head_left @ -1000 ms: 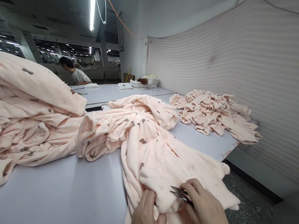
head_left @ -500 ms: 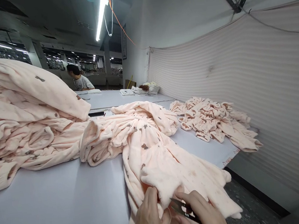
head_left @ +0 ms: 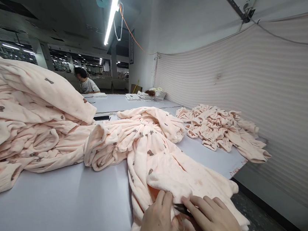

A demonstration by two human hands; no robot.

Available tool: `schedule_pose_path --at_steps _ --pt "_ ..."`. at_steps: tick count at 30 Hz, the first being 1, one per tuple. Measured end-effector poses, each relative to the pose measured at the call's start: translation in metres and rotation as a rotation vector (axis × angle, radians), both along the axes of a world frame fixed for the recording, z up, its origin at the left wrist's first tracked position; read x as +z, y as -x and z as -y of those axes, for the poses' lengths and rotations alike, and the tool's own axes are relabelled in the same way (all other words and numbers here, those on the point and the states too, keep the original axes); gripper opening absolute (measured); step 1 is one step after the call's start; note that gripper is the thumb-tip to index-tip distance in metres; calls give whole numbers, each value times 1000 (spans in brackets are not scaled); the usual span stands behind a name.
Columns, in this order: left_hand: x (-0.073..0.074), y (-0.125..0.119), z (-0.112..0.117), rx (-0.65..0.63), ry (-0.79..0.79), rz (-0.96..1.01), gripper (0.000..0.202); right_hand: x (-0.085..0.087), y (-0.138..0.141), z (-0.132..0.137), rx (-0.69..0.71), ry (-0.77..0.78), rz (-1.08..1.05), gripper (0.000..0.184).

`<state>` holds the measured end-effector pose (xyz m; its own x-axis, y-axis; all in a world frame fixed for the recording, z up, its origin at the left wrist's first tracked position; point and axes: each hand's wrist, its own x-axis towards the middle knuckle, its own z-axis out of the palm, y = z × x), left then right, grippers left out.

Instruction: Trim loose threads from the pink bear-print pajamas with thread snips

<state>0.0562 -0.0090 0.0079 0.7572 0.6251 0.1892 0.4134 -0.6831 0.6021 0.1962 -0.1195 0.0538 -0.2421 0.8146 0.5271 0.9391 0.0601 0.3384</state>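
Observation:
A pale pink plush garment (head_left: 164,158) with small brown bear prints drapes over the table's front edge towards me. My left hand (head_left: 158,219) is closed, pinching a fold of its cloth. In my right hand (head_left: 209,213) are dark thread snips (head_left: 182,209), their pointed tip against the cloth between both hands. Most of the snips is hidden under my right fingers, which also touch the garment. A thin loose thread (head_left: 181,226) curls just below the tip.
A large heap of the same pink cloth (head_left: 30,107) fills the left of the table (head_left: 56,212). A smaller garment pile (head_left: 219,126) lies at the right edge by a striped curtain (head_left: 235,73). White stacks (head_left: 151,94) stand farther back; a person (head_left: 87,82) is beyond.
My right hand has turned over the snips, covering more of them, and their blades look closer together. My left hand has moved slightly right. The camera view has shifted a little.

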Motion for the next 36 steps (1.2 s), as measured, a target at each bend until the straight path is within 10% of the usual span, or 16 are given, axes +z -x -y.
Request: schedule_pose_path --at_steps 10,22,36 --pt "1 -4 0 -29 -7 8 32 -1 -2 0 8 72 -8 33" --pt "0 -1 -2 67 144 108 34 -23 1 -22 -254 129 -813 24" --pt "6 -7 -5 19 47 72 35 2 6 -8 -182 155 -412 17"
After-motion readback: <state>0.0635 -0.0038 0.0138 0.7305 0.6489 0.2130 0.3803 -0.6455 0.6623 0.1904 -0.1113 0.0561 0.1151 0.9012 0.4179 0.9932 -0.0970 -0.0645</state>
